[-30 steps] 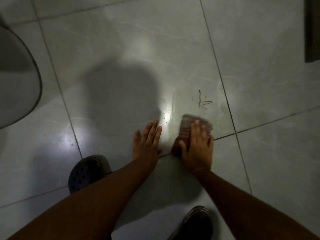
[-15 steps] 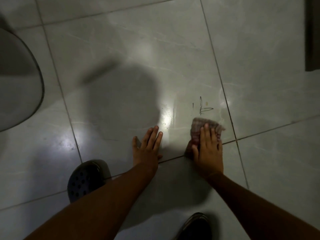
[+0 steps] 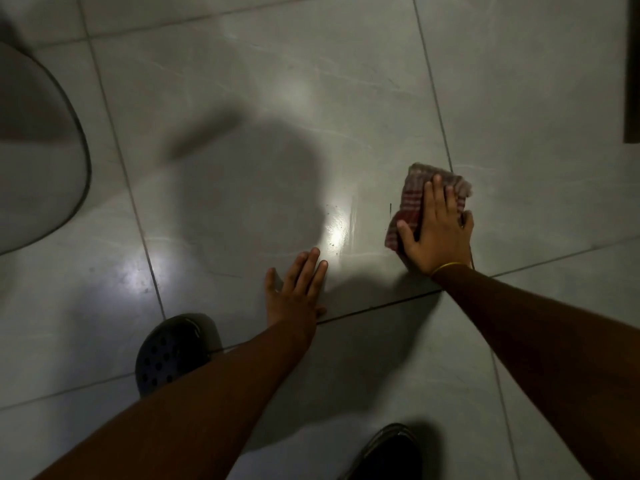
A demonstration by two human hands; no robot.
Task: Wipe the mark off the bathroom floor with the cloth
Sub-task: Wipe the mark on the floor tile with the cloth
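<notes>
My right hand (image 3: 438, 233) presses a striped brownish cloth (image 3: 414, 195) flat on the grey tiled floor (image 3: 277, 98), right of centre. The cloth and hand lie over the spot where the dark scribbled mark was; only one short dark stroke (image 3: 390, 208) shows just left of the cloth. A thin yellow band circles that wrist. My left hand (image 3: 294, 292) rests palm down on the tile to the lower left, fingers spread, holding nothing.
A curved grey fixture (image 3: 38, 161) fills the left edge. Two dark shoes show: a perforated clog (image 3: 169, 351) at lower left and another shoe (image 3: 388, 455) at the bottom. A dark upright edge (image 3: 632, 71) stands at the far right. Lamp glare (image 3: 337, 230) shines between my hands.
My right hand has pushed the cloth forward and to the right, up over the scribbled mark, which is now almost entirely covered. My left hand stays planted.
</notes>
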